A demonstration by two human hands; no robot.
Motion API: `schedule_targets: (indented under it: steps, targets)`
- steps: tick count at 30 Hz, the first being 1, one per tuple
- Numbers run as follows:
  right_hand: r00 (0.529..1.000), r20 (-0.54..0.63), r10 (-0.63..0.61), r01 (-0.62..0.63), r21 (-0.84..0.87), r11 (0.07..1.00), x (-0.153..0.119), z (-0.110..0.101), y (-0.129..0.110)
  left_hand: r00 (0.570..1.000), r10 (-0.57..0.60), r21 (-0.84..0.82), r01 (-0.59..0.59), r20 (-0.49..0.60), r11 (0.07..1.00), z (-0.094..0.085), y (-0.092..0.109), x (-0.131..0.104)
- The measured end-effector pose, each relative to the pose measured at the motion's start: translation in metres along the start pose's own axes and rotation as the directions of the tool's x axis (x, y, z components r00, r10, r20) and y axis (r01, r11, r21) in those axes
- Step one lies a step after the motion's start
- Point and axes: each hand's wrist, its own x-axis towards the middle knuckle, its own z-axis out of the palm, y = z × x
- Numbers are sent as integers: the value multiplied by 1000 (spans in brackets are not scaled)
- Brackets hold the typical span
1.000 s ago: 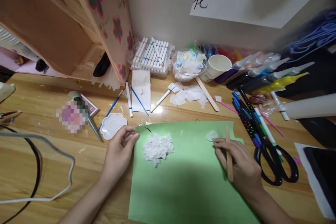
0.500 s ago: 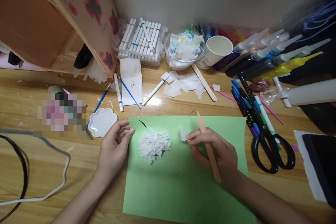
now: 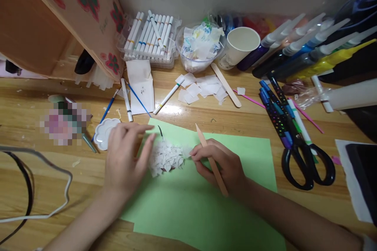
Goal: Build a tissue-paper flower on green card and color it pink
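At the green sheet's (image 3: 182, 211) ten o'clock lies the ruffled white cluster (image 3: 167, 159). At its three o'clock, your right hand (image 3: 224, 164) pinches a thin white piece (image 3: 187, 151) by its edge, presumably to keep most of it exposed; contact with the cluster cannot be confirmed. The wooden stick (image 3: 217, 173) lies slantwise across that hand, apparently tucked to free the fingertips. At nine o'clock, your left hand (image 3: 122, 157) has thumb and fingers apart, gripping nothing.

Comprised green paper (image 3: 206, 215) on a wooden table (image 3: 88, 172), bearing a ruffled clump of white scraps (image 3: 167, 159). Included one loose scrap (image 3: 186, 151) beside the clump, and a tilted wooden stick (image 3: 216, 172).
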Motion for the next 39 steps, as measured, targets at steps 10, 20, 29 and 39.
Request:
schedule_targets:
  steps: [10, 20, 29, 39]
  targets:
    - [999, -22, -49, 45, -170, 984, -3, -4, 4, 924, 238, -27, -241, 298, 970, 13, 35, -29]
    - [989, 28, -146, 149, -134, 980, -3, -4, 3, 942, 226, 74, -251, 246, 965, 16, 37, -33]
    - [971, 209, -116, 128, -46, 991, -6, 1, 8, 957, 238, 87, -254, 165, 963, 18, 32, -31]
    - [965, 53, 256, -248, 491, 835, -8, -18, 7, 972, 191, 51, -200, 138, 978, 21, 30, -34]
